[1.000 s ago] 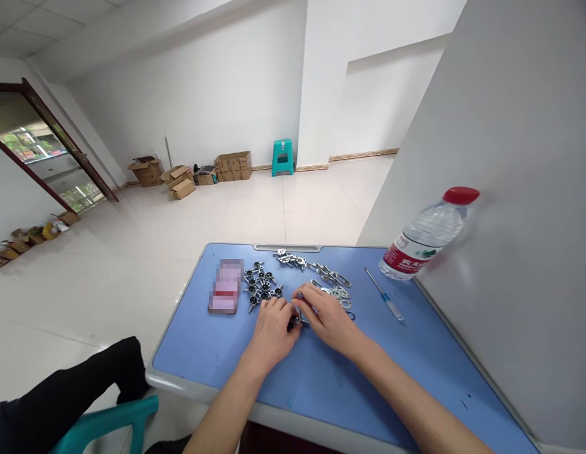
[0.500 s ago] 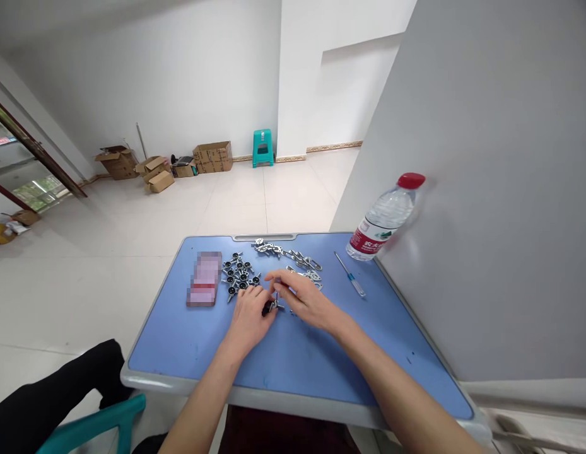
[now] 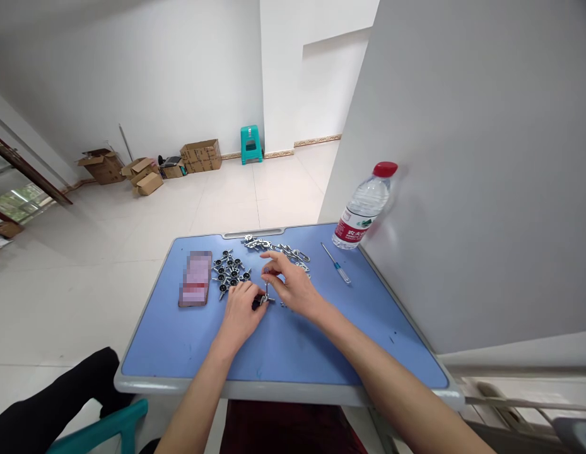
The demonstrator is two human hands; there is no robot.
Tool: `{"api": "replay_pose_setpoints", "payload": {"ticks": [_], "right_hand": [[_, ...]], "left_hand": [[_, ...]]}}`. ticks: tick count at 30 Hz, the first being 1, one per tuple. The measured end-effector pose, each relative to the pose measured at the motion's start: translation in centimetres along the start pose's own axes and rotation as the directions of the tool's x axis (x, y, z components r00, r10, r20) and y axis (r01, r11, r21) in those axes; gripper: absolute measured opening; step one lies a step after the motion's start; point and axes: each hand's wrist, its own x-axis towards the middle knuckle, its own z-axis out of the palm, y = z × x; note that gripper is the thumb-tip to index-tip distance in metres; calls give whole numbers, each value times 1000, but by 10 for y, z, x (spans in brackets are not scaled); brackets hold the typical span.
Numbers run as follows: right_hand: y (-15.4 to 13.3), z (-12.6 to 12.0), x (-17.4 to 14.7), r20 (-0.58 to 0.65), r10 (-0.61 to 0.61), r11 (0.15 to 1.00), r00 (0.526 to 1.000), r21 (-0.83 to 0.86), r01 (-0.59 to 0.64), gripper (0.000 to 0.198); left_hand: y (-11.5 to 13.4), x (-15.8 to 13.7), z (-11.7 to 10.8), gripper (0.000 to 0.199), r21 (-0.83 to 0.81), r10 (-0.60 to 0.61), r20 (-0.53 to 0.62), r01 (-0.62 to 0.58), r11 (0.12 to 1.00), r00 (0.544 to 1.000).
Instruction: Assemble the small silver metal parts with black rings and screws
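Observation:
My left hand (image 3: 243, 310) rests on the blue tabletop, its fingers closed on a small black-and-silver metal fitting (image 3: 259, 302). Above that fitting, my right hand (image 3: 293, 284) pinches a small screwdriver (image 3: 267, 287) between thumb and fingers. Its thin shaft stands upright with the lower end at the fitting; most of the handle is covered by my fingers. Several similar fittings with round black centres (image 3: 233, 272) lie in a group beyond my left hand. Silver metal plates and links (image 3: 259, 244) are spread along the far side, some partly behind my right hand.
A phone (image 3: 195, 277) lies at the left of the table (image 3: 188, 384). To the right are another screwdriver (image 3: 336, 263) with a blue-and-clear handle and a water bottle (image 3: 363, 208) against the grey panel (image 3: 463, 189). Tiny parts (image 3: 283, 305) lie by my right hand. Someone's black-clad leg (image 3: 60, 391) is at left.
The view has shifted, so the table and its contents sit a little further left. My right hand has lifted slightly, showing more of the screwdriver's shaft. My left hand still grips the fitting.

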Motion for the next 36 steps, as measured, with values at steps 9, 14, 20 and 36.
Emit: {"api": "replay_pose_setpoints", "payload": {"ticks": [9, 14, 20, 36], "right_hand": [[2, 0, -2, 47, -109, 975, 993, -191, 115, 20], [5, 7, -3, -28, -95, 988, 995, -127, 91, 29], [1, 2, -3, 71, -64, 995, 995, -67, 69, 31], [-3, -3, -5, 99, -63, 979, 993, -189, 81, 37]], "left_hand": [[-1, 2, 2, 4, 26, -10, 4, 10, 1000, 1000], [-1, 2, 3, 4, 8, -15, 5, 15, 1000, 1000], [-1, 0, 3, 4, 4, -25, -11, 25, 1000, 1000], [-1, -2, 5, 5, -28, -45, -29, 44, 999, 999]]}}
